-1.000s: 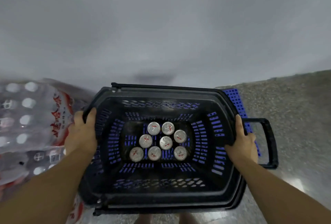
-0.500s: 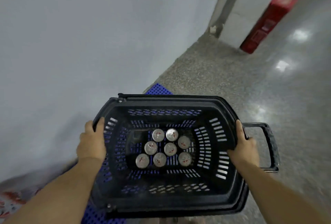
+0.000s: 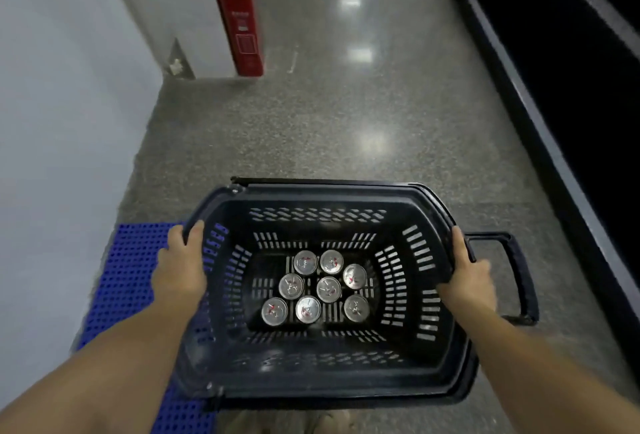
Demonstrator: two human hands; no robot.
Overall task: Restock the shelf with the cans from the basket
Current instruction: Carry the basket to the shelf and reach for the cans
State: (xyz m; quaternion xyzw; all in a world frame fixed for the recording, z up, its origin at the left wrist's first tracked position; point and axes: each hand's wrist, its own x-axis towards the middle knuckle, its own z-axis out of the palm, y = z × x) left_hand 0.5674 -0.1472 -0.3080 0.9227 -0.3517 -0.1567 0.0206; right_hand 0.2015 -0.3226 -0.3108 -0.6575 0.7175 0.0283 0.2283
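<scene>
A black plastic basket (image 3: 318, 196) with slotted walls is held in front of me above the floor. Several silver cans (image 3: 328, 289) stand upright on its bottom, tops facing up. My left hand (image 3: 180, 267) grips the basket's left rim, thumb over the edge. My right hand (image 3: 467, 274) grips the right rim. A black carry handle (image 3: 519, 274) hangs folded out past the right side. A dark shelf unit (image 3: 571, 94) runs along the right edge of the view; its inside is too dark to make out.
A grey speckled floor (image 3: 329, 128) stretches ahead. A blue perforated pallet (image 3: 131, 281) lies low at the left against a pale wall (image 3: 59, 121). A red upright box (image 3: 239, 17) stands by a wall corner ahead.
The view has swung right with the basket: the wrapped packs at the left are gone, the wall has slid left, and the aisle floor and dark shelf have come into sight. Both hands keep their grip.
</scene>
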